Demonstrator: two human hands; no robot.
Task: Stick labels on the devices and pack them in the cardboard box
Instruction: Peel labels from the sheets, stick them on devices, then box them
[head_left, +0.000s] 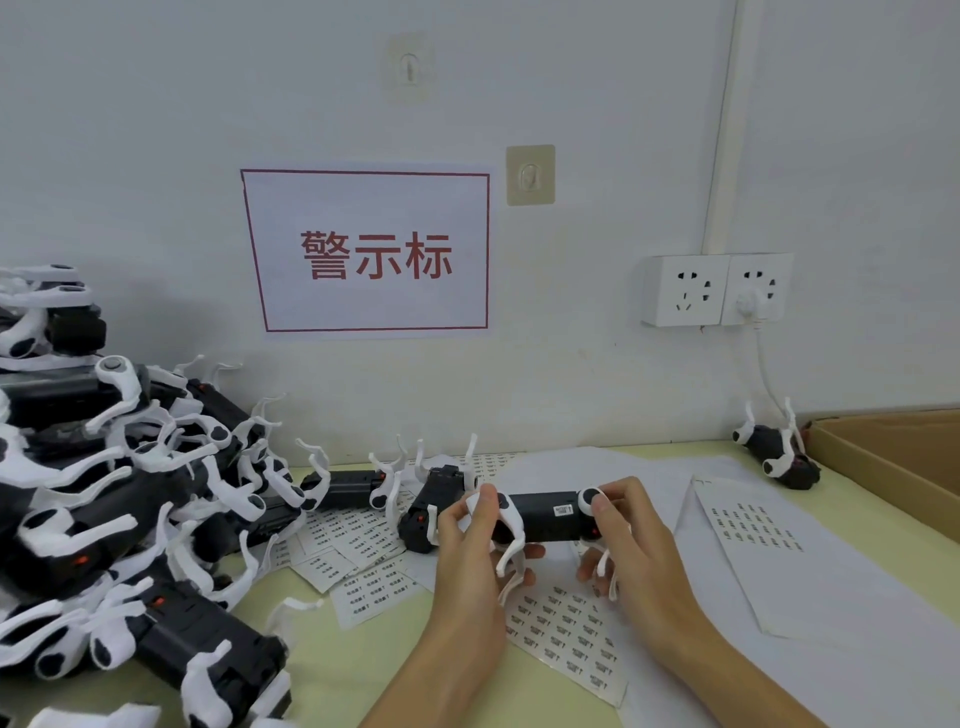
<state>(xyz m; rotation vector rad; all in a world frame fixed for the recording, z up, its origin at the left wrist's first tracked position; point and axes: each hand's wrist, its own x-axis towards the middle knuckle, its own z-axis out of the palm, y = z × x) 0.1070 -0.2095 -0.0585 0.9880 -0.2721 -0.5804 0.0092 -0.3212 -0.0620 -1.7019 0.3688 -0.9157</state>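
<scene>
Both my hands hold one black device (545, 522) with white curved arms a little above the table. My left hand (470, 545) grips its left end, thumb on a white arm. My right hand (621, 530) grips the right end, thumb on the white round cap. A small white label (562, 510) sits on the device's top face. Under my hands lies a label sheet (566, 631); another label sheet (753, 527) is to the right. The cardboard box (893, 457) is at the far right edge, only partly in view.
A big heap of black-and-white devices (119, 499) fills the left side. Two more devices (363, 488) lie behind my hands, and one device (779, 452) lies beside the box. Cut label strips (353, 561) are scattered mid-table. Wall sockets (717, 288) with a plugged cable are behind.
</scene>
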